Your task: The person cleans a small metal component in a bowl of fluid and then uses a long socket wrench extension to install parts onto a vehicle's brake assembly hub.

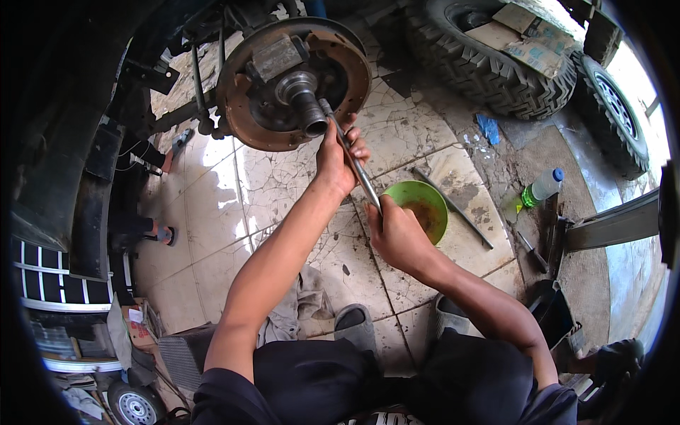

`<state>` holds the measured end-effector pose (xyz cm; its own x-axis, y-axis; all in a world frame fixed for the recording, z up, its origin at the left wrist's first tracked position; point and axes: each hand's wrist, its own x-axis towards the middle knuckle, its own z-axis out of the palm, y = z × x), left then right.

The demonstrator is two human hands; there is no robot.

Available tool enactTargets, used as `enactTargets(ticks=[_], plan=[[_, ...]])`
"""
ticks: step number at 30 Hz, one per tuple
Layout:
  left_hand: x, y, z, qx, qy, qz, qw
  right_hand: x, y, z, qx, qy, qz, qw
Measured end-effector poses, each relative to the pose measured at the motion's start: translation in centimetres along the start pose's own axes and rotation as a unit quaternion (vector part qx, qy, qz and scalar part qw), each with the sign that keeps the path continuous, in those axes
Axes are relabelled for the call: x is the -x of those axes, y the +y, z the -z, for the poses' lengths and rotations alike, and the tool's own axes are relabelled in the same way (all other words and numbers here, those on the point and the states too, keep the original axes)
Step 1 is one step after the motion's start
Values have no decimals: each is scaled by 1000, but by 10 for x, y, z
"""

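A long steel bar (365, 180) with a knobbed upper end slants between my hands; that end is beside the greasy axle spindle (309, 112). Near the spindle's open tip, my left hand (338, 157) grips the bar's upper part, fingers curled around it. Lower down, my right hand (401, 230) is closed around the other end. Behind the spindle stands a rusty round backing plate (347, 81), with a metal block (275, 57) fixed on its face. Whether the bar touches the spindle, I cannot tell.
Below the bar, a green bowl (439, 219) with brownish contents sits on cracked tiles, beside a thin rod (460, 212). Right are a bottle (544, 185), a screwdriver-like tool (533, 251) and large tires (496, 78). Another person's feet (167, 235) show left; a grey cloth (297, 301) lies near my sandals.
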<state>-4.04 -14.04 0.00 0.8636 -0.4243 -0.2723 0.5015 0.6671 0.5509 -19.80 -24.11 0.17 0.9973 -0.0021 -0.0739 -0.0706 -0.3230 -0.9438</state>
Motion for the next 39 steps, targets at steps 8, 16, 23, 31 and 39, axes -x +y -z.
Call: enactTargets(ticks=[8,16,23,31,39], plan=[[-2,14,-5,192,-59,73,977,3,-40,16,-624,-116,-214,743],[4,4,-7,56,10,25,998,4,-24,18,-36,-14,-16,999],[-5,12,3,177,-54,59,981,10,-49,23,-610,-90,-316,721],[-5,9,-4,53,-12,-4,998,12,-15,23,112,30,10,993],[-8,16,17,79,-113,-11,990,19,-48,37,-556,-118,-254,782]])
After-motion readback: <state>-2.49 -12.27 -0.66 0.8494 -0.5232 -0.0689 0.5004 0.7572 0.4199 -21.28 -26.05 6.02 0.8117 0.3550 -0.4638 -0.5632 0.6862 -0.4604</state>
